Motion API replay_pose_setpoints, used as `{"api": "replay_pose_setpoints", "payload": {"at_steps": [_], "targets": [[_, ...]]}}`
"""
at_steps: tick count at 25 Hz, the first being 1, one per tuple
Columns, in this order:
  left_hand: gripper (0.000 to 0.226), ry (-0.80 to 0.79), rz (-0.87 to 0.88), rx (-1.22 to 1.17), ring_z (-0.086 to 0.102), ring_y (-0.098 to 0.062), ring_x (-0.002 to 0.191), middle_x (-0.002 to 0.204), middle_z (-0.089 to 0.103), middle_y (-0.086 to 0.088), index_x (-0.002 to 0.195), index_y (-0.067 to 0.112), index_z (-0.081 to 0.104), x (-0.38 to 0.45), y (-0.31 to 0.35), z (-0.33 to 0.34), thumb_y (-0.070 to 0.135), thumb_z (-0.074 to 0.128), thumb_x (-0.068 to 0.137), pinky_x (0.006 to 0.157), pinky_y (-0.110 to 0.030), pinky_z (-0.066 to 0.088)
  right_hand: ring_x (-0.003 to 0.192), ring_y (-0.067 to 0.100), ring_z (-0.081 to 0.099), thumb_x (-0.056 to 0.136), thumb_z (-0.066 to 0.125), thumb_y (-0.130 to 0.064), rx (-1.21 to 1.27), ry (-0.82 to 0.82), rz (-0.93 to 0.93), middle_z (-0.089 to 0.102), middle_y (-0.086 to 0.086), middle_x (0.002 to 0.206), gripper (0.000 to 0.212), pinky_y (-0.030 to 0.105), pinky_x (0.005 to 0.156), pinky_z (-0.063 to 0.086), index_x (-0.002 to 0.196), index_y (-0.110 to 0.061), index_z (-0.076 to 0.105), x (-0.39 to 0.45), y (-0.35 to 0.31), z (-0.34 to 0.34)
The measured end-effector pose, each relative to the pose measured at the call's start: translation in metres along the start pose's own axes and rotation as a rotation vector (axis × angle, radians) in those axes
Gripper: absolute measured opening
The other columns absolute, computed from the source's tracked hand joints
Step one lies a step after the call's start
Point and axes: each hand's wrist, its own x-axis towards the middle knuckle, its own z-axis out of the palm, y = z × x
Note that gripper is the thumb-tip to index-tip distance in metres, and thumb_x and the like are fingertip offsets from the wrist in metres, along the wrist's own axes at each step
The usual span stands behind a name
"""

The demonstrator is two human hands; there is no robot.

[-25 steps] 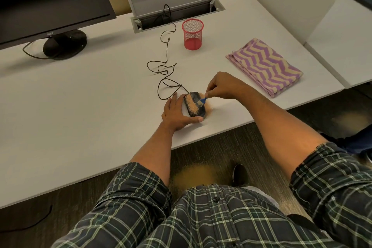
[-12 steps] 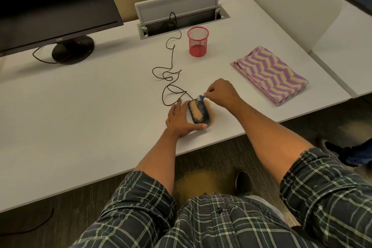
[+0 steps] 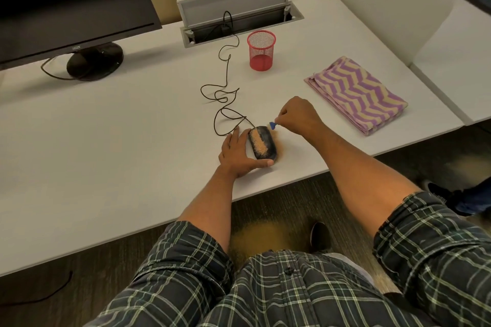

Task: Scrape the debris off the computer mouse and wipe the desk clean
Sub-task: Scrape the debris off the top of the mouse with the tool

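Computer mouse (image 3: 262, 145) located near the front edge of the white desk (image 3: 111, 146), lengthwise away from the viewer, cord (image 3: 225, 93) looping back to the open cable hatch (image 3: 239, 16). Band of tan granular debris (image 3: 257, 144) along the left half of the mouse top; right half mostly dark and bare. Thin scatter of the same grains on the desk just right of the mouse.

Left hand (image 3: 239, 156): grip half open, cupped against the left side of the mouse, thumb wrapped across the near end, fingers flat on the desk alongside.

Right hand (image 3: 297, 115): grip narrow, pinched shut on a small blue scraper (image 3: 272, 125). Scraper tip just beside the far right corner of the mouse; contact cannot be determined.

Folded purple zigzag cloth (image 3: 356, 93) well apart to the right, untouched. Red mesh cup (image 3: 261, 50) behind, near the hatch. Monitor (image 3: 74, 2) at far left.
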Motion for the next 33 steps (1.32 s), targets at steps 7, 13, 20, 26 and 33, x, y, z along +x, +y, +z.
{"api": "replay_pose_setpoints", "payload": {"at_steps": [7,13,20,26,33], "targets": [[0.126,0.006,0.002,0.003,-0.011,-0.019,0.154,0.167,-0.012,0.009,0.159,0.039,0.004,0.002,-0.001,0.002,0.072,0.079,0.063,0.123,-0.049,0.006,0.076,0.017,0.066,0.082,0.075,-0.021,-0.009,-0.042,-0.006,0.074,0.002,0.089,0.016,0.029,0.066,0.052,0.09,-0.007,0.078,-0.005,0.001,-0.005],[0.126,0.007,0.001,0.005,-0.011,-0.019,0.154,0.168,-0.012,0.009,0.16,0.037,0.004,0.002,-0.001,0.001,0.071,0.079,0.064,0.122,-0.05,0.006,0.061,0.008,0.057,0.081,0.077,-0.019,0.05,-0.096,-0.063,0.071,0.002,0.082,0.016,0.021,0.052,0.04,0.091,-0.007,0.08,-0.014,0.005,-0.009],[0.126,0.016,-0.005,0.011,-0.011,-0.019,0.154,0.168,-0.012,0.009,0.16,0.037,0.005,0.003,-0.002,0.003,0.072,0.079,0.064,0.122,-0.049,0.006,0.061,0.009,0.056,0.08,0.077,-0.017,0.01,-0.126,-0.098,0.073,0.005,0.086,0.016,0.021,0.051,0.037,0.093,-0.007,0.08,-0.022,0.005,-0.016],[0.126,0.017,-0.001,0.014,-0.012,-0.018,0.153,0.167,-0.012,0.01,0.16,0.036,0.005,0.003,-0.002,0.003,0.072,0.079,0.064,0.122,-0.048,0.006,0.053,0.009,0.055,0.08,0.074,-0.016,-0.008,-0.079,-0.111,0.066,-0.005,0.065,0.012,0.021,0.049,0.039,0.088,-0.011,0.081,-0.028,0.007,-0.019],[0.126,0.018,0.002,0.0,-0.012,-0.017,0.153,0.167,-0.013,0.011,0.16,0.036,0.005,0.003,-0.002,0.002,0.072,0.079,0.064,0.123,-0.047,0.005,0.071,0.017,0.066,0.077,0.078,-0.015,-0.055,-0.237,-0.126,0.073,0.001,0.081,0.012,0.029,0.06,0.053,0.088,-0.011,0.081,-0.031,0.005,-0.021]]}}
